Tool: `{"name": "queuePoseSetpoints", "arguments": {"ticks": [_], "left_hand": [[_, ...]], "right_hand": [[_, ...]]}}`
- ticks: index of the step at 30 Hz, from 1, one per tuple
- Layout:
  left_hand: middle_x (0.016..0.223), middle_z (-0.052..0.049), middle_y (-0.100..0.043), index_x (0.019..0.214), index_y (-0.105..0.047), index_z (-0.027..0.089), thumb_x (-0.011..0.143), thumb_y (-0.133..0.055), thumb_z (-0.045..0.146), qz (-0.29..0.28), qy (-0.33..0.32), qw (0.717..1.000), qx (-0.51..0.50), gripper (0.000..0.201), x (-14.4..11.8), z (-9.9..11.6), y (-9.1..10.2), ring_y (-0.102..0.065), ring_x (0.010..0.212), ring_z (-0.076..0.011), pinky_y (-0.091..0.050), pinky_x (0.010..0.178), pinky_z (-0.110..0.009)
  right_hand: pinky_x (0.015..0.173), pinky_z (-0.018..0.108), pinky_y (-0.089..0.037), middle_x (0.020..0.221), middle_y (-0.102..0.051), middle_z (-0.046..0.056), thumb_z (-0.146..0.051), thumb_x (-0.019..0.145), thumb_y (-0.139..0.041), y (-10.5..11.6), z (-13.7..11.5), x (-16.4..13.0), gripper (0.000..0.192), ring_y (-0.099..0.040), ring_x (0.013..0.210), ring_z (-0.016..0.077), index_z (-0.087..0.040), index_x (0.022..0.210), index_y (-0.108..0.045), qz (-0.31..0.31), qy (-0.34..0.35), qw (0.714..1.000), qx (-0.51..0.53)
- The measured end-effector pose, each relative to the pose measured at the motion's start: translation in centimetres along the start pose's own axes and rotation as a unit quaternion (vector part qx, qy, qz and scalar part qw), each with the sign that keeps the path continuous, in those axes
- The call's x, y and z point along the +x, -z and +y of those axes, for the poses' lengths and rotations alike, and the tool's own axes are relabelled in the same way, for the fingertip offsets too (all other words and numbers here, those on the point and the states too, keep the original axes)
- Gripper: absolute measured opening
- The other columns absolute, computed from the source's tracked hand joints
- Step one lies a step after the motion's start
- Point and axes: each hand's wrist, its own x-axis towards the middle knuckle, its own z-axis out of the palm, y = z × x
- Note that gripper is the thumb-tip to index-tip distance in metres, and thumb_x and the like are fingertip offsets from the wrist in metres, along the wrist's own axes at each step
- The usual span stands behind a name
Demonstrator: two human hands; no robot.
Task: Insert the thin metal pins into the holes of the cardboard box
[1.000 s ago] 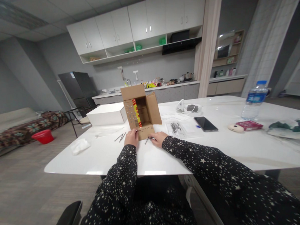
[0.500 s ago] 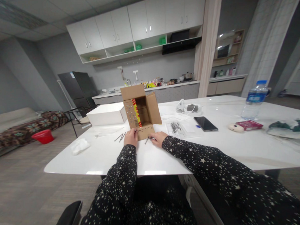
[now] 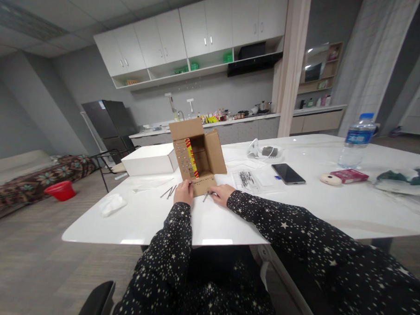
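Observation:
An open cardboard box (image 3: 216, 152) stands on the white table, its mouth facing me and its flaps spread. Small metal bits dot its left flap beside a yellow and red tape strip (image 3: 192, 158). A row of dark dots crosses the lower front flap (image 3: 203, 185). My left hand (image 3: 183, 193) is closed at that flap's left edge, fingers bent against it. At the flap's lower right, my right hand (image 3: 222, 194) pinches a thin grey metal rod (image 3: 205, 197). More such rods (image 3: 170, 192) lie left of my left hand.
A clear packet of small dark parts (image 3: 246, 180) and a phone (image 3: 287, 173) lie to the right. Beyond are a water bottle (image 3: 357, 141) and a dark red box (image 3: 350, 175). On the left are a white box (image 3: 149, 160) and a crumpled tissue (image 3: 112, 204).

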Motion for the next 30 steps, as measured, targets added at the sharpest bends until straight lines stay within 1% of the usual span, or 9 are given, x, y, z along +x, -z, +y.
{"name": "queuePoseSetpoints", "arguments": {"ticks": [5, 9, 14, 19, 30], "left_hand": [[0.093, -0.010, -0.066, 0.093, -0.058, 0.020, 0.087, -0.040, 0.024, -0.007, 0.007, 1.000, -0.006, 0.019, 0.10, -0.07, 0.00, -0.060, 0.090, -0.0234, -0.047, 0.082, -0.037], [0.095, -0.009, -0.066, 0.093, -0.058, 0.020, 0.087, -0.041, 0.024, -0.001, 0.008, 1.000, -0.013, 0.018, 0.08, -0.05, -0.01, -0.060, 0.091, -0.0232, -0.047, 0.084, -0.037], [0.093, -0.009, -0.066, 0.093, -0.057, 0.020, 0.088, -0.041, 0.025, -0.009, 0.004, 1.000, -0.014, 0.018, 0.00, 0.01, 0.02, -0.060, 0.089, -0.0230, -0.047, 0.082, -0.036], [0.092, -0.009, -0.066, 0.093, -0.057, 0.020, 0.088, -0.040, 0.025, 0.003, 0.000, 1.000, -0.017, 0.018, -0.03, 0.03, -0.02, -0.060, 0.089, -0.0232, -0.047, 0.081, -0.036], [0.091, -0.010, -0.066, 0.093, -0.058, 0.019, 0.087, -0.041, 0.026, -0.007, 0.008, 1.000, -0.025, 0.019, 0.15, -0.59, -0.24, -0.060, 0.088, -0.0232, -0.047, 0.081, -0.036]], "right_hand": [[0.076, 0.027, -0.041, 0.096, -0.070, 0.003, -0.027, 0.087, -0.043, -0.09, 0.06, 0.09, 0.030, -0.063, 0.086, 0.0186, -0.026, 0.109, -0.062, 0.001, 0.001, 1.000, -0.002], [0.076, 0.027, -0.041, 0.096, -0.070, 0.003, -0.027, 0.087, -0.043, -0.12, 0.10, 0.11, 0.030, -0.063, 0.086, 0.0184, -0.026, 0.109, -0.062, -0.002, 0.000, 1.000, -0.005], [0.077, 0.027, -0.041, 0.096, -0.070, 0.003, -0.026, 0.086, -0.043, -0.09, 0.08, 0.07, 0.030, -0.063, 0.086, 0.0182, -0.025, 0.109, -0.062, -0.002, 0.002, 1.000, -0.001], [0.076, 0.026, -0.040, 0.094, -0.070, 0.002, -0.027, 0.086, -0.043, -0.09, 0.10, 0.06, 0.030, -0.063, 0.086, 0.0183, -0.025, 0.109, -0.062, 0.000, 0.001, 1.000, -0.001], [0.073, 0.027, -0.040, 0.094, -0.070, 0.003, -0.027, 0.086, -0.043, -0.18, 0.08, 0.06, 0.030, -0.063, 0.084, 0.0189, -0.025, 0.108, -0.062, 0.009, 0.004, 1.000, -0.007]]}}
